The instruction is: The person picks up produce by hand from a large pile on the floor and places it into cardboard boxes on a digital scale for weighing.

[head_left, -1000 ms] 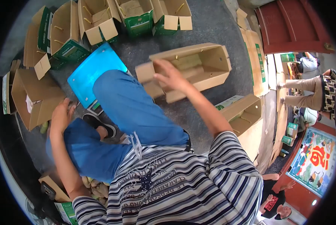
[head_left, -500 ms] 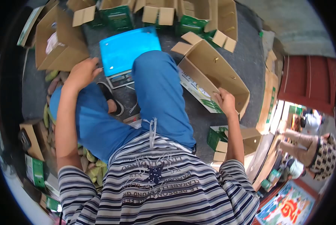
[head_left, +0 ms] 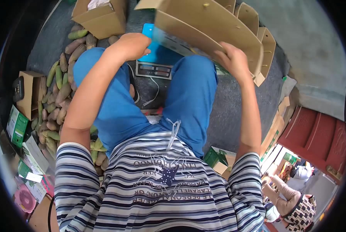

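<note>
Overhead, both hands' fingers grip cardboard box (head_left: 207, 23), blue scale (head_left: 157, 58) beneath, mangoes (head_left: 59, 96) left.

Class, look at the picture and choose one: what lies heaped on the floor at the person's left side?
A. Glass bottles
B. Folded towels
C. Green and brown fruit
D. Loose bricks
C. A pile of long green and brown fruit lies on the floor beside the left leg, while both the left hand and right hand hold a cardboard box above the blue scale.
</note>
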Available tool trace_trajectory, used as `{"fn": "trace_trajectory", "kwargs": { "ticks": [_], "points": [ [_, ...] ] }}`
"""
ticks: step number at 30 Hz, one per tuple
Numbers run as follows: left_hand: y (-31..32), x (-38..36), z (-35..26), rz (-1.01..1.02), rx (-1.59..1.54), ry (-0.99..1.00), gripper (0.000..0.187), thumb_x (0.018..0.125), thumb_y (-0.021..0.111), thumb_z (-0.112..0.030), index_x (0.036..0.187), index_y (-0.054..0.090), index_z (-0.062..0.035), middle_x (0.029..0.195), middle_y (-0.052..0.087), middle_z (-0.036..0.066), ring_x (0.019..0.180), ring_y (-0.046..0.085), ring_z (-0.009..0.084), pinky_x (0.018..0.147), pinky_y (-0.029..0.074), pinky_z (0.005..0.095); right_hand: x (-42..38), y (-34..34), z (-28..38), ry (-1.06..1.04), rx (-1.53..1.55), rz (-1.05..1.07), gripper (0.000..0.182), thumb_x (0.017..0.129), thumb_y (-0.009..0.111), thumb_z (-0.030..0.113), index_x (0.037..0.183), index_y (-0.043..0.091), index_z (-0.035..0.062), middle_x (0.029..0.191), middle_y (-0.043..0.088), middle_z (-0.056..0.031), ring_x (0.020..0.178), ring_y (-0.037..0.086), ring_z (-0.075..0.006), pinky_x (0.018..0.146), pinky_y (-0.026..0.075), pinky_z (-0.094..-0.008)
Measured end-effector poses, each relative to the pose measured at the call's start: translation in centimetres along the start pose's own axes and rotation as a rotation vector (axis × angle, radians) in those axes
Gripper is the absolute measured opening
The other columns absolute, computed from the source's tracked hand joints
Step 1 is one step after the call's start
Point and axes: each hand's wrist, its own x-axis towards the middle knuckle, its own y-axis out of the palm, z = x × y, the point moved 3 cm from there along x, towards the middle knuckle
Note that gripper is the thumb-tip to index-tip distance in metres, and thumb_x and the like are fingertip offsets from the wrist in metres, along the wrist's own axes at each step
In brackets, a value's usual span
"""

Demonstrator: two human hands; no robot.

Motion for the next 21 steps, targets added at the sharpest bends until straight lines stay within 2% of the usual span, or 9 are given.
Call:
{"fn": "trace_trajectory", "kwargs": {
  "ticks": [2, 4, 5, 8, 9, 13, 14, 18, 21],
  "points": [
    [-0.2, -0.2, 0.2, 0.013, -0.016, -0.033, 0.022, 0.080, 0.063, -0.023, 0.089, 0.060, -0.0030, 0.086, 0.062, 0.016, 0.087, 0.058, 0.0355, 0.073, 0.046, 0.0462, 3.5, 3.4, 1.4, -0.066, -0.016, 0.075, 0.027, 0.082, 0.061, 0.026, 0.101, 0.061, 0.0064, 0.096, 0.063, -0.0167, 0.091, 0.059, -0.0350, 0.075, 0.047, -0.0410],
    [-0.6, -0.7, 0.3, 0.022, -0.011, -0.049, 0.023, 0.080, 0.063, -0.023, 0.088, 0.063, -0.0019, 0.089, 0.064, 0.017, 0.088, 0.060, 0.0347, 0.075, 0.048, 0.0444, 5.9, 7.1, 2.4, -0.009, -0.054, 0.276, 0.029, 0.082, 0.058, 0.028, 0.104, 0.061, 0.0087, 0.099, 0.063, -0.0142, 0.096, 0.058, -0.0327, 0.081, 0.046, -0.0415],
    [-0.7, -0.9, 0.4, 0.028, -0.007, -0.056, 0.024, 0.080, 0.063, -0.023, 0.088, 0.064, -0.0014, 0.090, 0.064, 0.017, 0.089, 0.061, 0.0343, 0.075, 0.048, 0.0435, 6.8, 8.3, 2.8, -0.014, -0.020, 0.476, 0.031, 0.082, 0.058, 0.029, 0.105, 0.061, 0.0087, 0.100, 0.063, -0.0159, 0.099, 0.058, -0.0331, 0.084, 0.045, -0.0425],
    [-0.2, -1.0, 0.8, 0.020, -0.005, -0.031, 0.024, 0.079, 0.064, -0.025, 0.087, 0.062, -0.0030, 0.089, 0.063, 0.016, 0.090, 0.059, 0.0349, 0.075, 0.047, 0.0454, 7.4, 8.9, 3.9, -0.107, -0.119, 0.543, 0.031, 0.081, 0.058, 0.029, 0.105, 0.061, 0.0081, 0.101, 0.063, -0.0166, 0.099, 0.057, -0.0333, 0.085, 0.045, -0.0426],
    [0.1, -0.8, 0.8, 0.036, 0.015, -0.032, 0.026, 0.079, 0.063, -0.026, 0.089, 0.062, -0.0028, 0.091, 0.064, 0.016, 0.090, 0.060, 0.0342, 0.075, 0.048, 0.0448, 7.2, 8.8, 3.5, -0.161, -0.095, 0.460, 0.030, 0.082, 0.058, 0.028, 0.103, 0.061, 0.0069, 0.100, 0.062, -0.0175, 0.099, 0.058, -0.0340, 0.084, 0.046, -0.0431],
    [-1.0, -0.8, -0.7, -0.056, -0.043, -0.011, 0.025, 0.076, 0.063, -0.028, 0.084, 0.067, -0.0040, 0.085, 0.066, 0.016, 0.080, 0.064, 0.0332, 0.066, 0.051, 0.0443, 7.1, 9.0, 3.1, -0.140, -0.151, 0.576, 0.025, 0.079, 0.060, 0.021, 0.099, 0.061, 0.0055, 0.098, 0.062, -0.0196, 0.095, 0.058, -0.0364, 0.080, 0.046, -0.0438],
    [-0.5, -0.7, -0.4, -0.039, -0.139, -0.097, 0.022, 0.075, 0.063, -0.024, 0.085, 0.068, -0.0050, 0.085, 0.066, 0.016, 0.081, 0.065, 0.0321, 0.067, 0.052, 0.0436, 7.7, 9.2, 3.9, -0.152, -0.095, 0.647, 0.024, 0.078, 0.060, 0.016, 0.100, 0.061, 0.0060, 0.095, 0.062, -0.0206, 0.093, 0.058, -0.0363, 0.078, 0.046, -0.0436],
    [-1.5, -0.6, -1.1, -0.021, -0.092, -0.075, 0.021, 0.074, 0.060, -0.014, 0.092, 0.070, -0.0077, 0.094, 0.068, 0.013, 0.090, 0.065, 0.0262, 0.073, 0.052, 0.0417, 8.9, 8.7, 4.3, -0.056, -0.193, 0.725, 0.025, 0.079, 0.062, 0.014, 0.101, 0.061, 0.0034, 0.088, 0.062, -0.0219, 0.086, 0.059, -0.0380, 0.075, 0.044, -0.0431],
    [-2.3, -0.8, -1.7, -0.049, -0.138, -0.104, 0.021, 0.075, 0.060, -0.012, 0.091, 0.070, -0.0070, 0.095, 0.067, 0.013, 0.089, 0.065, 0.0271, 0.073, 0.052, 0.0410, 9.0, 9.0, 4.3, -0.008, -0.068, 0.755, 0.026, 0.079, 0.063, 0.012, 0.102, 0.060, 0.0018, 0.084, 0.062, -0.0228, 0.084, 0.059, -0.0389, 0.075, 0.044, -0.0431]
  ]
}}
